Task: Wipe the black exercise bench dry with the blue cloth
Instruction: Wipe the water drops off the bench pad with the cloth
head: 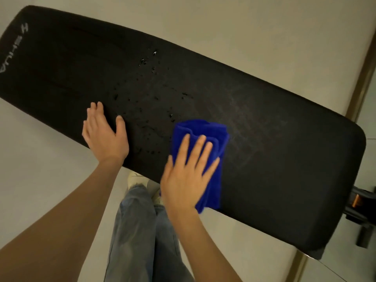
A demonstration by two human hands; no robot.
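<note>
In the head view, I see the blue cloth lying folded under my right hand, which presses it flat with spread fingers onto the near edge of the black exercise bench. My left hand rests open on the bench, empty. The bench's long axis runs from upper left to lower right; water drops lie beyond the cloth.

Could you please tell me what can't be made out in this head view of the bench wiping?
- Bench frame: hidden under the pad, except a bit at right.
- Cloth middle: covered by the right hand.
- Pad beneath the left hand: wet or dry, hidden.
- Logo: too small and blurred to read.
</note>
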